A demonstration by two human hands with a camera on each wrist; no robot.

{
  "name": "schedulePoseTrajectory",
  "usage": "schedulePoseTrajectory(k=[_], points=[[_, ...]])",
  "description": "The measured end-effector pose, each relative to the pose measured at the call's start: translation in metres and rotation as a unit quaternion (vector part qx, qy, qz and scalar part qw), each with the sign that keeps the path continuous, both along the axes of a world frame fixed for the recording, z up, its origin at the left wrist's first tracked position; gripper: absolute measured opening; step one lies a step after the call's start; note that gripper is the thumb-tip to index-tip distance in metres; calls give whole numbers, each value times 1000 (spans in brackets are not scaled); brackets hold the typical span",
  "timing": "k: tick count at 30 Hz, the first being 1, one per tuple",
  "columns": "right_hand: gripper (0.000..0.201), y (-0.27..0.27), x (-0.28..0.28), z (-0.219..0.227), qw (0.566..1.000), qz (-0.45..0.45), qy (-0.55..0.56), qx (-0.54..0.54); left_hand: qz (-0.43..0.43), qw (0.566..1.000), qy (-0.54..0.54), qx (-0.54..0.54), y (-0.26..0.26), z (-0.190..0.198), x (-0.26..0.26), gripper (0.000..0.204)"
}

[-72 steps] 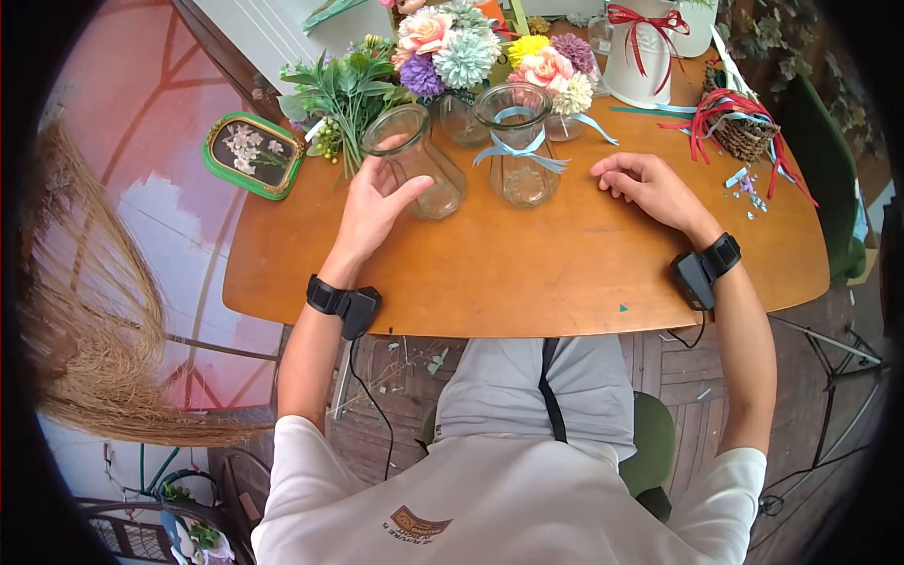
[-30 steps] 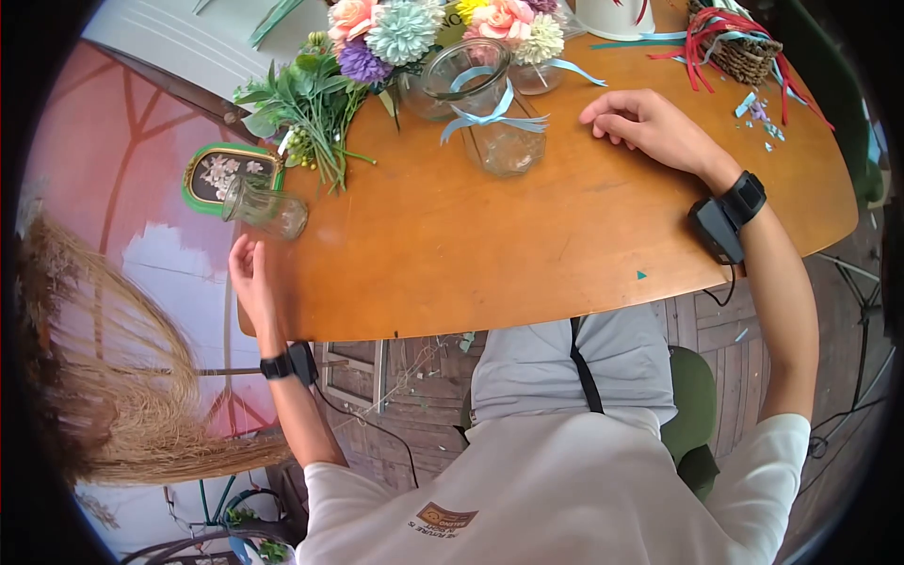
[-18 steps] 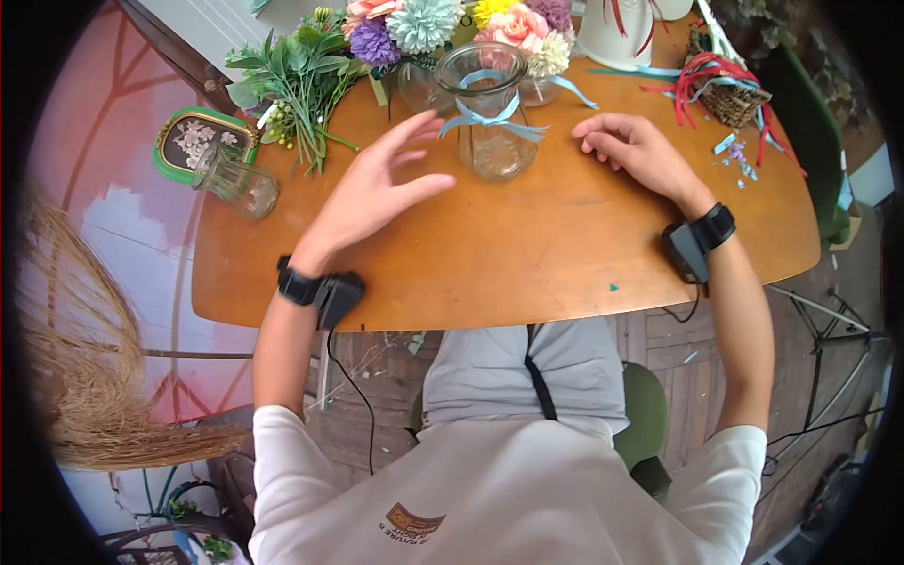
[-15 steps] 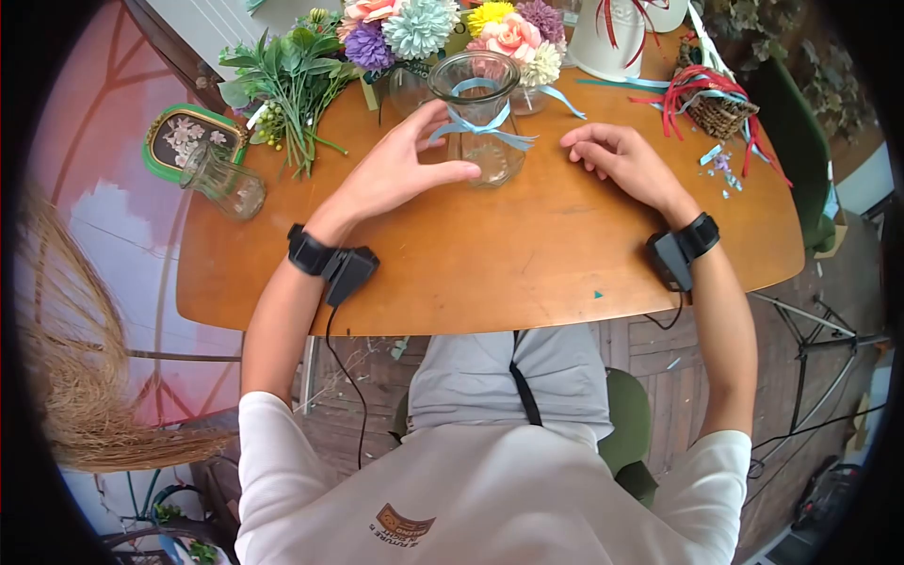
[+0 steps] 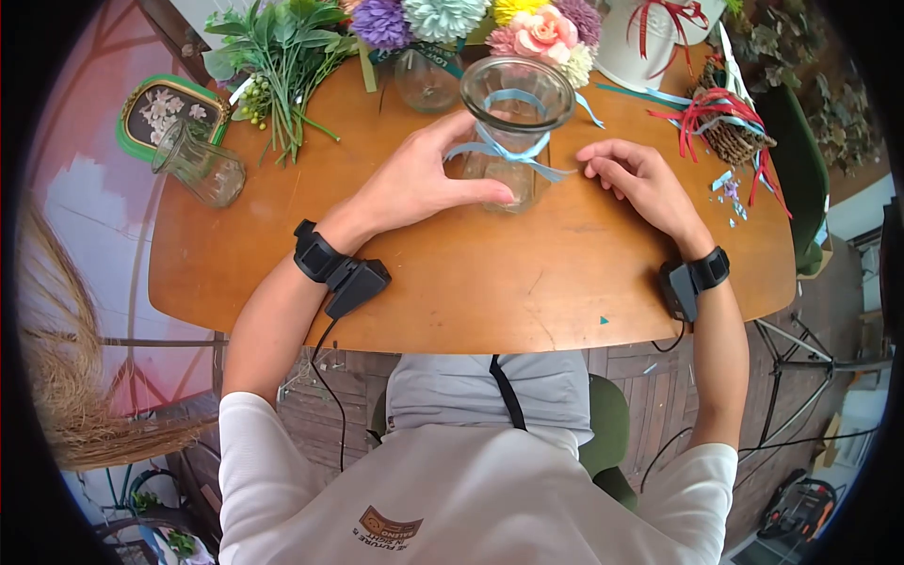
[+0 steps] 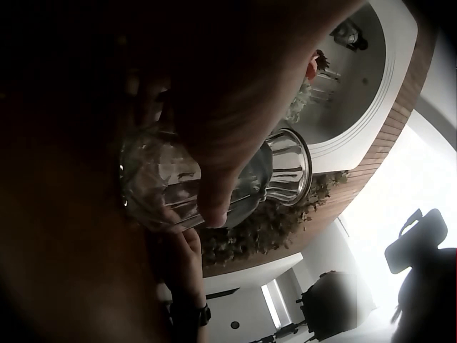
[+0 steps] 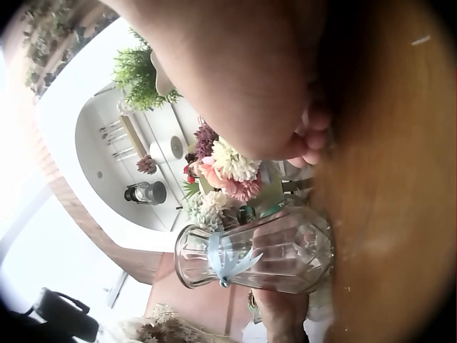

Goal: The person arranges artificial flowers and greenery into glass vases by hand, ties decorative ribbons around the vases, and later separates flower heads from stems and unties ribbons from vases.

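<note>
A clear glass vase (image 5: 527, 177) with a blue ribbon bow round its neck stands upright on the wooden table in the head view. My left hand (image 5: 410, 184) grips it from the left, thumb across the near side; its other fingers are partly hidden behind the glass. In the left wrist view the thumb (image 6: 216, 196) lies against the vase wall. Just right of the vase, my right hand (image 5: 645, 188) rests on the table with loosely bent fingers, holding nothing. A second, plain glass vase (image 5: 212, 174) stands at the table's left end.
A green-edged flower frame (image 5: 174, 115) lies by the plain vase. Leafy stems (image 5: 282, 71) and flower bouquets (image 5: 541, 38) fill the back. At the right are a wicker basket (image 5: 730, 141) with red ribbons, ribbon scraps (image 5: 725, 186) and a white pitcher (image 5: 640, 47).
My left hand has carried the plain vase to the left end, let it go, then come back right and taken hold of the ribboned vase. The right hand has stayed resting on the table.
</note>
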State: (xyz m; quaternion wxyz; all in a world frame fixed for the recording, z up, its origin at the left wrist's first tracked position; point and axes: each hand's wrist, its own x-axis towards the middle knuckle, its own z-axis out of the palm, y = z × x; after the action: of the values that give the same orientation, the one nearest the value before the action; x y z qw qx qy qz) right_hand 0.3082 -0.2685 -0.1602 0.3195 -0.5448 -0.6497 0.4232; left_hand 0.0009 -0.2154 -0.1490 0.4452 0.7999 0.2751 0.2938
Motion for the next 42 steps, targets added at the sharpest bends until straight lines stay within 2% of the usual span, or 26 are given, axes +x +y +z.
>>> schedulePoseTrajectory(k=[7, 19, 29, 42], points=[[24, 0, -3, 2, 1000, -8, -2, -11, -14, 999, -41, 19, 0, -10, -1, 79], [24, -1, -1, 0, 1000, -4, 4, -5, 8, 997, 16, 74, -1, -7, -2, 81], [25, 0, 1, -1, 1000, -1, 2, 4, 3, 998, 1, 61, 0, -12, -1, 85], [24, 0, 1, 0, 1000, -2, 4, 1, -9, 1000, 12, 18, -6, 2, -1, 89]])
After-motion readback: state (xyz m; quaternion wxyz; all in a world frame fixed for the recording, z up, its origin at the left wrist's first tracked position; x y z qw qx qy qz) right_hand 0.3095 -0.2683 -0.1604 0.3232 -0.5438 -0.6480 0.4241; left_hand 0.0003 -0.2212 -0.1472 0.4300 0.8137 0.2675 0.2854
